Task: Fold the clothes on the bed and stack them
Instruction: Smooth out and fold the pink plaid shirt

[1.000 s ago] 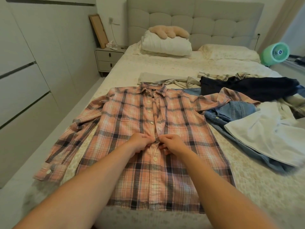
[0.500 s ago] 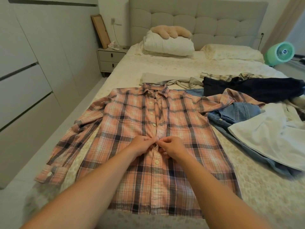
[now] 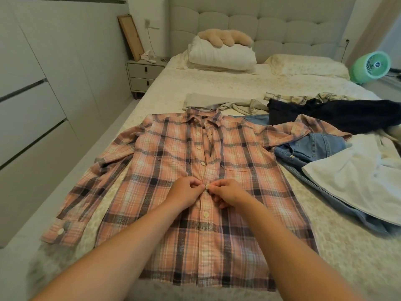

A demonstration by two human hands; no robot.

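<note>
From the head view, I have the plaid shirt (image 3: 195, 192) laid flat, front up, across the near part of the bed (image 3: 217, 88), its sleeves spread to either side. My left hand (image 3: 184, 193) and right hand (image 3: 227, 192) meet at the placket about mid-chest. Both have fingers curled in a pinch: the left on the placket edge, the right on a white button (image 3: 207, 187) and the cloth around it. The buttons above sit on an open placket; the one just below looks fastened (I can't be sure of it).

The rest of the clothes wait on the right: blue jeans (image 3: 314, 148) touching the shirt's far sleeve, a white garment (image 3: 358, 181) lying over them, a dark garment (image 3: 336, 116) behind, and a beige one (image 3: 217, 103) just past the collar.

My worry from here is that the button slips from the pinch short of its hole, or that tugging the placket drags the shirt out of square and rucks the sleeve into the jeans, which would spoil a clean fold.
</note>
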